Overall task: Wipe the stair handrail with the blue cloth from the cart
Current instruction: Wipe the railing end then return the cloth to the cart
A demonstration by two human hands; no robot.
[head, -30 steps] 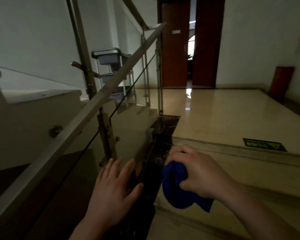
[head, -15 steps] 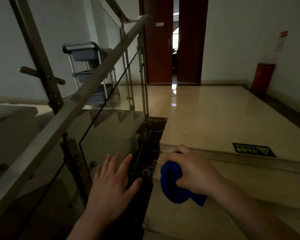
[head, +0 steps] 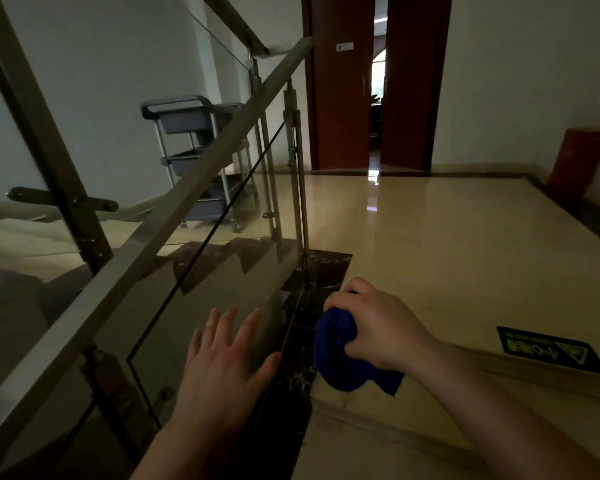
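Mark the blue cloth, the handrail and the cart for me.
blue cloth (head: 340, 362): head view, on the bunched fabric below the right hand (head: 378, 327).
handrail (head: 174, 216): head view, on the sloping metal top rail, mid-length.
cart (head: 184, 121): head view, on the grey top tray, seen behind the glass.

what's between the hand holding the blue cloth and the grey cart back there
In the head view, the clear glass stair panel and slanted metal handrail stand between the right hand gripping the blue cloth and the grey cart.
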